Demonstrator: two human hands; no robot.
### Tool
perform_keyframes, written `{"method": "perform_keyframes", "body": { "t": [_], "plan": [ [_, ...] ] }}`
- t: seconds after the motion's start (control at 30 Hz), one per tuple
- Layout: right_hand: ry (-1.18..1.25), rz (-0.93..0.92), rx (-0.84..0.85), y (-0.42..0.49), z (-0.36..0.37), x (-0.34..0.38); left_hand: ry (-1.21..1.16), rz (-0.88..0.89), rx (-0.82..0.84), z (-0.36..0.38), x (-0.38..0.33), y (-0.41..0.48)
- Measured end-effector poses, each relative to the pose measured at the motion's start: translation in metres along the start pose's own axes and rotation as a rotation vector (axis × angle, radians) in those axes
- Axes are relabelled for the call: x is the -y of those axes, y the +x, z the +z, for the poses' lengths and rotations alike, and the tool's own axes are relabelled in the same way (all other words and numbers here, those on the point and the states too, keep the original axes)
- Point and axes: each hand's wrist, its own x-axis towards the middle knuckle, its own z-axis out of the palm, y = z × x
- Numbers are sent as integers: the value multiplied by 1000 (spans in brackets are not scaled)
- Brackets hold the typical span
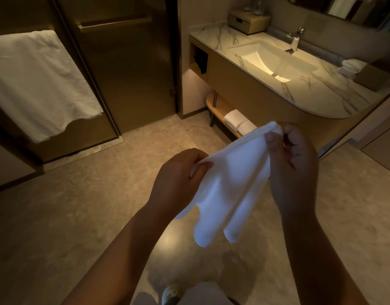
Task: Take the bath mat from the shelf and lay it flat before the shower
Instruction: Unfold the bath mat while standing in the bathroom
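Observation:
The white bath mat (pixel 224 186) hangs partly unfolded in the air in front of me, its folds drooping toward the floor. My left hand (pixel 178 179) pinches its left edge. My right hand (pixel 293 164) grips its upper right corner, held a little higher. The wooden shelf (pixel 218 107) under the vanity lies just behind the mat. The shower, behind dark glass doors (pixel 123 69), stands at the upper left, with stone floor (pixel 134 155) in front of it.
A large white towel (pixel 35 80) hangs on the left glass door. Folded white towels (pixel 239 121) remain on the shelf. The marble vanity with sink (pixel 275 60) juts out at the right. My shoe (pixel 172 293) shows at the bottom edge.

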Motion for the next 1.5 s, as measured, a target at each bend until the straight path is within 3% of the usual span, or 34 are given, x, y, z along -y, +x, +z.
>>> {"method": "perform_keyframes", "body": {
  "t": [0.2, 0.4, 0.6, 0.9, 1.1, 1.27, 1.37, 1.43, 1.5],
  "plan": [
    [-78, 46, 54, -1, -11, -4, 56, 58, -5, -6, -12, 7],
    [-312, -22, 378, -7, -2, -5, 129, 144, 37, -11, -26, 9],
    [-356, 28, 425, -4, 11, -3, 170, 168, 72, -16, -23, 6],
    [-363, -51, 283, -8, 22, 9, 31, 47, -3, -17, 2, -6],
    [-302, -69, 205, -3, 10, 21, 45, -53, 40, -11, 17, -17],
    [-422, -60, 170, -1, -2, 16, 38, -7, 28, -15, 8, -8],
    [-506, -24, 366, 0, -8, 8, 110, 49, 44, -14, -2, -3],
    [-454, -5, 568, -3, -3, 4, 155, 82, 66, -13, -6, 1],
    [-400, -32, 662, -6, 4, 2, 172, 127, 89, -13, -10, 3]
  ]
}}
